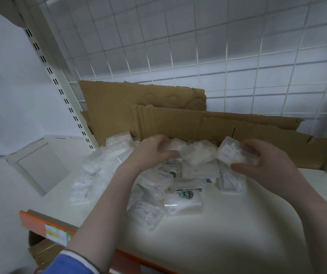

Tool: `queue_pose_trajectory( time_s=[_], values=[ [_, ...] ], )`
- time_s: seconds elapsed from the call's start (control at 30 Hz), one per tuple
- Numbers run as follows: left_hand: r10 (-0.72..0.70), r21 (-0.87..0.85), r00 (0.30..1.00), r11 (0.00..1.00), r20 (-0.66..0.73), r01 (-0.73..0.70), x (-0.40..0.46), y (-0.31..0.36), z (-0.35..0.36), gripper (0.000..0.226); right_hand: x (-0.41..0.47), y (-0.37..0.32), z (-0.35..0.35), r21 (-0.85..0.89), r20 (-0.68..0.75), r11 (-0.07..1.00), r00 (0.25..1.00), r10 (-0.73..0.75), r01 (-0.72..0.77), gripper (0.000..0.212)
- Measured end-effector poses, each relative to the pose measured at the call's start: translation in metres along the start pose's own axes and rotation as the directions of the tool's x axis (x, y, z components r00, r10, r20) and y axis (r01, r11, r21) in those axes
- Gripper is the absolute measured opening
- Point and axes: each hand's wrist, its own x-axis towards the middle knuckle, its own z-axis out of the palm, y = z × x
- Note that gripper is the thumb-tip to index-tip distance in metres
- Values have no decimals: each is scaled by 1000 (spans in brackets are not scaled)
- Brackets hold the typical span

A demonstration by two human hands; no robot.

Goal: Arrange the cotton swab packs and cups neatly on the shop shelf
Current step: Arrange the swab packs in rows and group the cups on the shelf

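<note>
Right hand [265, 165]: fingers curled, pinching a clear swab box [232, 152] above the shelf [237, 224] near its back edge. Left hand [150, 153]: fingers curled onto piled swab packs [178, 186] mid-shelf.

A clear rectangular plastic box of white cotton swabs [232, 153] sits tilted between the right hand's fingers [251, 148] and thumb; more clear swab packs [182, 196] lie jumbled below the fingertips on the white shelf [237, 224].
</note>
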Motion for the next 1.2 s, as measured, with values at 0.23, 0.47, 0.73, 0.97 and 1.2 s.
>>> queue_pose_trajectory(
  time_s=[0.23,0.47,0.73,0.97,1.2],
  values=[
    [-35,62,999,997,10,34,11,4,2,49,0,3,-1,-7,-14,1000,1000,-4,4,55],
    [-28,101,998,995,59,22,16,12,-5,48,-3,6,-3,-10,-26,1000,1000,-4,4,56],
    [4,89,1000,996,-9,-3,-1,1,-21,58,-6,7,-6,-7,-17,1000,1000,26,-26,56],
    [82,39,996,996,-32,-81,-34,6,-32,56,-12,-3,-11,-21,-19,1000,1000,8,-9,55],
    [126,-40,991,991,-51,-128,-67,28,-19,61,-43,9,-29,-116,-20,993,1000,12,-14,55]
  ],
)
